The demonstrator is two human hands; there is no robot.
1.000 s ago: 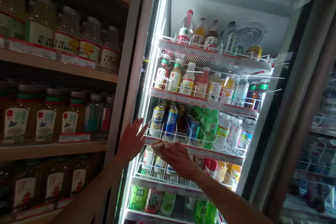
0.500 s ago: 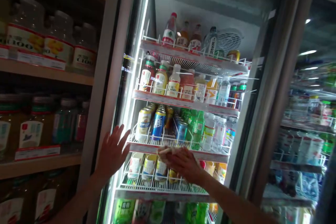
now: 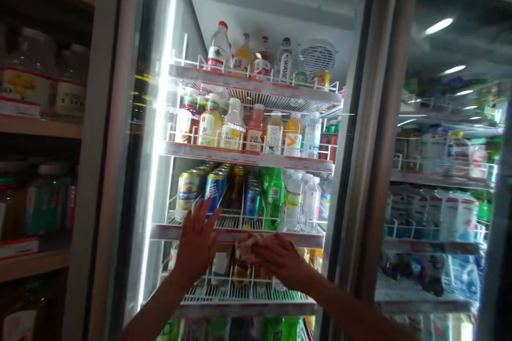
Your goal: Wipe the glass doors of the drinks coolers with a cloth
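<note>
A pale cloth [image 3: 252, 245] lies under the fingers of my right hand [image 3: 282, 258], which presses it against the glass door [image 3: 236, 21] of a lit drinks cooler. My left hand [image 3: 198, 237] is raised with its fingers spread, holding nothing. It is in front of the same glass, left of the cloth; whether the palm touches the pane I cannot tell. Behind the hands, several cans [image 3: 187, 192] and a green bottle [image 3: 273, 197] stand on a wire shelf [image 3: 240, 234]. My hands and forearms partly hide the lower shelves.
Juice bottles [image 3: 234, 125] fill the shelf above, with a few more bottles [image 3: 218, 48] on top. Wooden shelves [image 3: 40, 128] with bottles stand at left. A metal door frame [image 3: 384, 133] runs down the right, beside another cooler [image 3: 440, 213].
The view has swung right, so the cooler sits further left. My left hand has moved from the cooler's left edge to in front of the shelves, nearer my right hand. The cloth stays under my right hand.
</note>
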